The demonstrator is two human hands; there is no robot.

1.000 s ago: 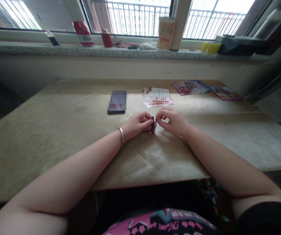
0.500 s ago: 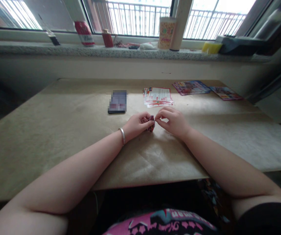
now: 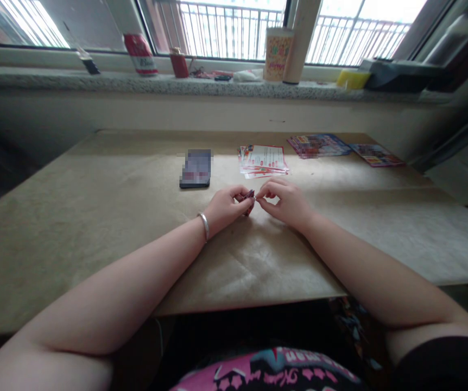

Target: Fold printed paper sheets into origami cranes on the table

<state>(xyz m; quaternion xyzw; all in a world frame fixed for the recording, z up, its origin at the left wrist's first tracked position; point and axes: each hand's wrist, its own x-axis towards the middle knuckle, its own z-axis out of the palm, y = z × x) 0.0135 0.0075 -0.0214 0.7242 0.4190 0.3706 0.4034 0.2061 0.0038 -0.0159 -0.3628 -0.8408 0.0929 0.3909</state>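
Note:
My left hand (image 3: 228,206) is closed around a small dark red, patterned packet (image 3: 249,207), held just above the table in front of me. Most of the packet is hidden by the fingers and thumb. At its right edge my right hand (image 3: 285,200) pinches with thumb and forefinger; whatever lies between those fingertips is too small to make out. Behind the hands lies a loose pile of white and red printed cards (image 3: 264,158). A dark, flat rectangular box (image 3: 196,169), blurred by pixelation, rests to the left of the cards.
Colourful printed packets (image 3: 319,145) lie at the back right, another packet (image 3: 376,155) beside them. On the windowsill (image 3: 115,82) stand a red and white can (image 3: 140,54), a red bottle (image 3: 179,63), a patterned paper cup (image 3: 278,54) and a yellow object (image 3: 353,79). The table's front edge is close to my body.
Both hands have shifted very slightly to the left along with the packet, which has turned a little and shows less of itself. The cards and box stay put.

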